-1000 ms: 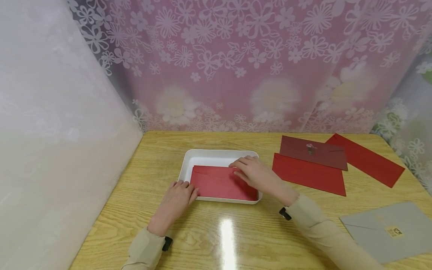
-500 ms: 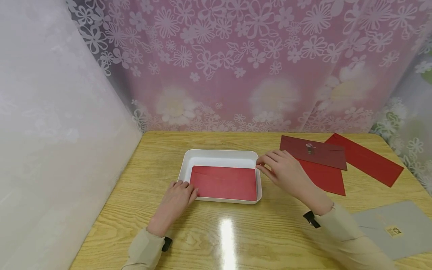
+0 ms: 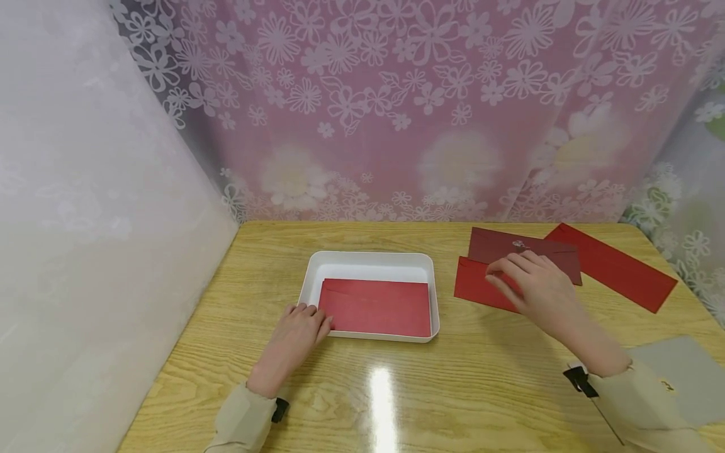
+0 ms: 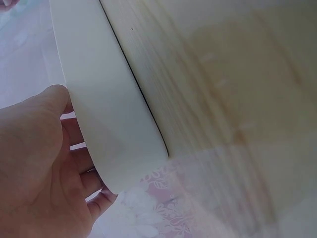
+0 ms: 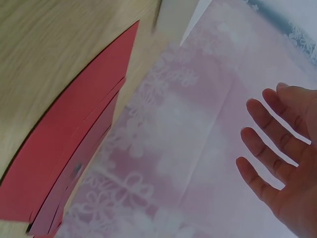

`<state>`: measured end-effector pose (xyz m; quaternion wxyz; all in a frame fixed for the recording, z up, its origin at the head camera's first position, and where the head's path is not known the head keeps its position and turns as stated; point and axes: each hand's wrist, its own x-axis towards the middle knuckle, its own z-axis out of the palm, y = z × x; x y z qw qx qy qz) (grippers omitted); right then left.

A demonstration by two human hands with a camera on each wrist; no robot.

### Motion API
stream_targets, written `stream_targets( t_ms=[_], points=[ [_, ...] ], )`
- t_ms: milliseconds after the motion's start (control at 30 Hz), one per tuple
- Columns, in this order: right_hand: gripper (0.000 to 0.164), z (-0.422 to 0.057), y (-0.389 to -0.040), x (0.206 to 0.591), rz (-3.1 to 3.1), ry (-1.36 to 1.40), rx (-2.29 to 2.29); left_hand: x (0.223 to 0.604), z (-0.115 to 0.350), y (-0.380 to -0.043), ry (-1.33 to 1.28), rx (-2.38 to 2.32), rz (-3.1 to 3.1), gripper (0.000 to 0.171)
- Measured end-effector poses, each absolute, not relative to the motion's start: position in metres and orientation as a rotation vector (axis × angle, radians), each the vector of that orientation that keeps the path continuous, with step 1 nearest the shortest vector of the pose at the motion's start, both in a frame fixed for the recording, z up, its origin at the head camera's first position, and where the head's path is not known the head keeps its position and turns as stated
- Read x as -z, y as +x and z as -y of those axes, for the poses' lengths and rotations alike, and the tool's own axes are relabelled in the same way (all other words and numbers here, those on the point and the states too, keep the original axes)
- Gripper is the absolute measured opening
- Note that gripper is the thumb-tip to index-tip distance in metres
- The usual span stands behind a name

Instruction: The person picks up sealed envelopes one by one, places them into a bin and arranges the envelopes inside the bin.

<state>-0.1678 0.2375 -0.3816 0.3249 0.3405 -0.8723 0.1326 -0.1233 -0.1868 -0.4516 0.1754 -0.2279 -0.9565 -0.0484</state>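
A white tray (image 3: pixel 370 254) stands on the wooden table with a red envelope (image 3: pixel 375 307) lying flat along its near side. At its near left corner my left hand (image 3: pixel 296 336) grips the rim. In the left wrist view, the fingers of that hand reach behind the tray wall (image 4: pixel 106 99). My right hand (image 3: pixel 538 289) is above another red envelope (image 3: pixel 474 284), partly hiding it. A dark red envelope (image 3: pixel 488 244) overlaps that one's far edge. Nothing is held by the right hand, whose fingers are loosely bent and spread in the right wrist view.
Farther right, one more red envelope (image 3: pixel 623 272) lies slanted, partly under the dark red one. A grey envelope (image 3: pixel 699 371) rests at the near right, partly covered by the right sleeve. Behind the table hangs a pink floral curtain (image 3: pixel 362 145).
My right hand has left the envelope in the tray and moved right, past the tray's rim, to above the red envelope on the table. The left hand has stayed on the rim.
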Motion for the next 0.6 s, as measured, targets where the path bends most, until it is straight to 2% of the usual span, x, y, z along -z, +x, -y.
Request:
stream_targets(
  t_ms=[600],
  points=[
    [0.072, -0.338, -0.138, 0.415, 2.441, 0.703, -0.251, 0.451, 0.186, -0.123, -0.654, 0.123, 2.691, 0.037]
  ],
)
